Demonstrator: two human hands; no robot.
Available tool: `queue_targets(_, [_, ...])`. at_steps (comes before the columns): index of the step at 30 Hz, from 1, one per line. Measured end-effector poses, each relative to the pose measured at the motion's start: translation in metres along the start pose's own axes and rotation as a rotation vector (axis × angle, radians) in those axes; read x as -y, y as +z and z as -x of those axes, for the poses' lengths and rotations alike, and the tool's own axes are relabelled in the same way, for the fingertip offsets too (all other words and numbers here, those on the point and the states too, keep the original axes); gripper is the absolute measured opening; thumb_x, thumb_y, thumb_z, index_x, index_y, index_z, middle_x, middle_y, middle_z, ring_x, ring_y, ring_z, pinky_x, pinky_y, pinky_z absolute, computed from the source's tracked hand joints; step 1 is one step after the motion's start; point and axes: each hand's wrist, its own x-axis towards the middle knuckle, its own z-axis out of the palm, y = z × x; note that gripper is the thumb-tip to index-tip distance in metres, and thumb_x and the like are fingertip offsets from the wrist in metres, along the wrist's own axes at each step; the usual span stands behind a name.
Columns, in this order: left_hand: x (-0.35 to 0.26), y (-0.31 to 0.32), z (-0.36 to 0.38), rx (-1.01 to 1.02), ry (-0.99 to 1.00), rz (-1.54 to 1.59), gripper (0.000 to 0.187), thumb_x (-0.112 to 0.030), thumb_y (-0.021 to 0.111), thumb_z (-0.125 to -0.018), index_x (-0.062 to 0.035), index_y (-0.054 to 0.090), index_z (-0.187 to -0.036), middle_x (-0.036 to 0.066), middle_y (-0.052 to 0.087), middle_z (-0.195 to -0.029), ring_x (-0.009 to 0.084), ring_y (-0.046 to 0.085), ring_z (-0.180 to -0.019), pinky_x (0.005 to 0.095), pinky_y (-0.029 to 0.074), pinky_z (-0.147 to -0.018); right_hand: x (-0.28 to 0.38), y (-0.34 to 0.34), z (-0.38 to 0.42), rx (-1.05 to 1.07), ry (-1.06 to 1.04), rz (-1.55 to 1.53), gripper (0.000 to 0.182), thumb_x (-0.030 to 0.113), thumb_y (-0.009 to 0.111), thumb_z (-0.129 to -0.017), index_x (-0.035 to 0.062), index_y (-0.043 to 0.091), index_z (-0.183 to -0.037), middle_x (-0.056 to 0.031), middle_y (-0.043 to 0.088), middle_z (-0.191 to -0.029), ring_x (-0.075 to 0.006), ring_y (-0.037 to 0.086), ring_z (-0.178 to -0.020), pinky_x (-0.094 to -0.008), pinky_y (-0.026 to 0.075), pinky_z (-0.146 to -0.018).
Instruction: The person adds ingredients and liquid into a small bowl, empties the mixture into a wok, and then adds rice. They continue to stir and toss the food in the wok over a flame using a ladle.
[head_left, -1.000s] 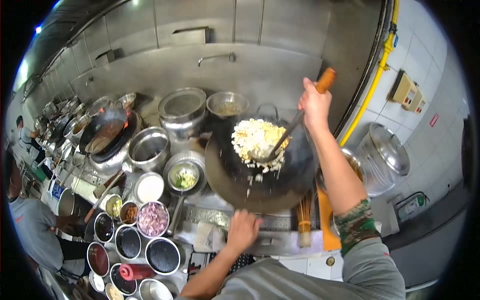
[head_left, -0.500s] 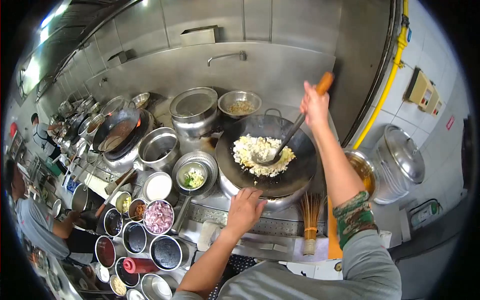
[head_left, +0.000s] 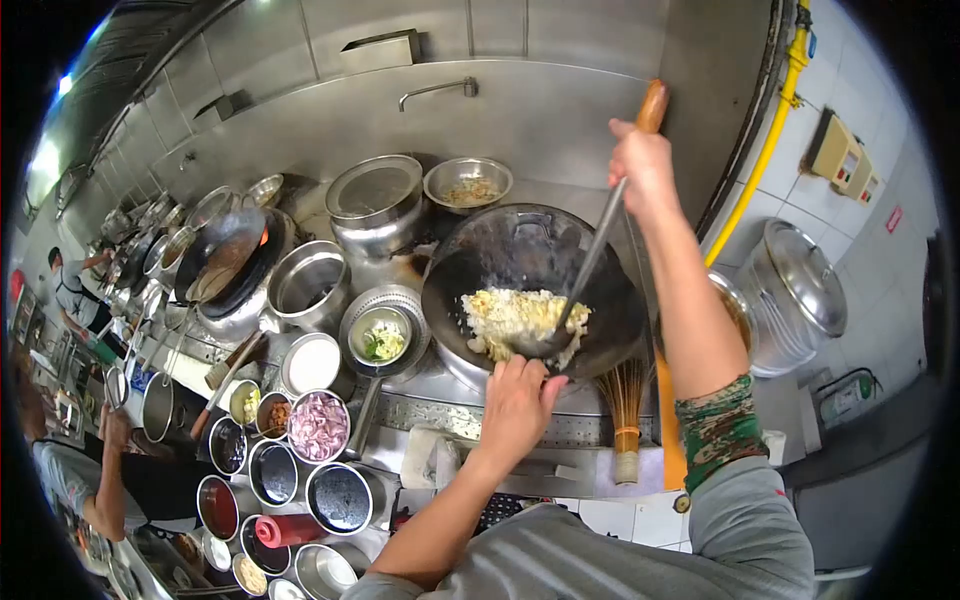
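Observation:
My right hand (head_left: pixel 643 165) is wrapped round the long handle of a ladle (head_left: pixel 597 255), whose wooden end sticks up above my fist. The ladle's bowl rests in the fried rice (head_left: pixel 510 315), a white and yellow mix with egg in it. The rice lies in a large black wok (head_left: pixel 480 245) on the burner. My left hand (head_left: pixel 517 405) grips the wok's near rim, fingers curled over the edge and thumb to the right. The wok is tilted, its far side raised. Whether a near handle sits under my palm is hidden.
Left of the wok, a small bowl with chopped greens (head_left: pixel 382 340) sits on a strainer (head_left: pixel 352 300). Several seasoning pots, sliced onions (head_left: pixel 318 427) and a red bottle (head_left: pixel 285 530) stand nearer. A bamboo brush (head_left: pixel 625 420) lies right. A co-worker (head_left: pixel 75 480) stands left.
My left hand has moved right and closed on the wok's rim. The wok has tilted, its far side higher. The ladle has become steeper, and the rice has shifted nearer the front.

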Motion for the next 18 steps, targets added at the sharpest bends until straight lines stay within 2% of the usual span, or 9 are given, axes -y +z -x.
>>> queue_targets(2, [0.035,0.027,0.025,0.043,0.007,-0.015,0.018,-0.019,0.063,-0.08,-0.0034,0.054,-0.081,0.013,0.051,-0.081,0.033,0.049,-0.078,0.0432,0.039,-0.066,-0.023,0.008,0.011,-0.104,-0.124,0.113,0.027,0.017,0.059,-0.081,0.0033,0.048,-0.06,-0.003,0.045,-0.046,-0.0137,0.042,-0.034,-0.0307,0.035,-0.034])
queue_targets(3, [0.043,0.033,0.044,0.079,0.006,-0.047,0.019,-0.019,0.063,-0.08,-0.0034,0.054,-0.082,0.013,0.051,-0.081,0.0334,0.049,-0.079,0.0435,0.039,-0.066,-0.022,0.006,0.021,-0.113,-0.199,0.062,0.025,0.017,0.06,-0.082,0.0033,0.049,-0.064,-0.0018,0.044,-0.047,-0.0124,0.041,-0.035,-0.0296,0.034,-0.034])
queue_targets(5, [0.044,0.023,0.081,0.126,0.03,-0.024,0.018,-0.016,0.066,-0.077,-0.0033,0.053,-0.077,0.018,0.051,-0.081,0.037,0.048,-0.078,0.0458,0.038,-0.068,-0.002,-0.008,0.026,-0.105,-0.211,-0.15,0.023,0.015,0.061,-0.083,0.0057,0.048,-0.067,0.0001,0.042,-0.047,-0.0113,0.039,-0.034,-0.0283,0.033,-0.033])
queue_targets(7, [0.023,-0.003,0.088,0.057,0.144,0.137,0.019,-0.015,0.068,-0.076,-0.0039,0.053,-0.076,0.018,0.051,-0.081,0.0366,0.048,-0.078,0.0459,0.038,-0.068,0.008,-0.019,0.022,-0.112,-0.151,-0.18,0.024,0.014,0.061,-0.083,0.0097,0.045,-0.066,0.002,0.038,-0.048,-0.0102,0.034,-0.034,-0.0283,0.031,-0.033])
queue_targets(9, [0.002,-0.022,0.052,0.078,0.046,0.005,0.018,-0.016,0.065,-0.078,-0.0043,0.053,-0.082,0.015,0.049,-0.084,0.0334,0.048,-0.082,0.0428,0.039,-0.067,0.008,-0.015,0.018,-0.115,-0.109,-0.129,0.024,0.015,0.061,-0.082,0.0091,0.045,-0.065,0.001,0.039,-0.048,-0.0106,0.035,-0.034,-0.0286,0.031,-0.033])
queue_targets(11, [0.005,-0.012,0.016,0.015,0.041,0.036,0.018,-0.017,0.063,-0.08,-0.0045,0.051,-0.083,0.014,0.048,-0.083,0.0333,0.048,-0.082,0.0428,0.04,-0.068,0.003,0.0,0.021,-0.113,-0.114,-0.023,0.023,0.017,0.061,-0.082,0.01,0.044,-0.069,0.0036,0.034,-0.049,-0.0097,0.032,-0.036,-0.0281,0.03,-0.034])
queue_targets(13, [0.033,0.019,0.021,0.014,0.031,0.007,0.017,-0.016,0.063,-0.08,-0.0032,0.052,-0.082,0.015,0.049,-0.082,0.0341,0.048,-0.08,0.0431,0.039,-0.068,-0.015,0.014,0.023,-0.12,-0.136,0.1,0.023,0.016,0.061,-0.082,0.0091,0.045,-0.068,0.0025,0.037,-0.048,-0.0105,0.035,-0.034,-0.0292,0.03,-0.032])
queue_targets(15, [0.05,0.033,0.043,0.046,0.029,-0.024,0.018,-0.015,0.064,-0.079,-0.0021,0.052,-0.083,0.016,0.049,-0.082,0.0354,0.048,-0.079,0.0443,0.039,-0.069,-0.035,0.016,0.02,-0.132,-0.285,0.154,0.024,0.016,0.062,-0.083,0.0091,0.044,-0.068,0.0024,0.038,-0.047,-0.0106,0.035,-0.034,-0.0293,0.029,-0.032])
queue_targets(18, [0.043,0.011,0.074,0.039,0.084,0.064,0.018,-0.016,0.065,-0.078,-0.0026,0.053,-0.081,0.017,0.049,-0.083,0.037,0.047,-0.08,0.0468,0.039,-0.07,-0.005,0.0,0.018,-0.026,-0.181,-0.11,0.025,0.019,0.062,-0.084,0.0076,0.044,-0.069,0.0009,0.038,-0.046,-0.0117,0.038,-0.033,-0.0286,0.032,-0.031])
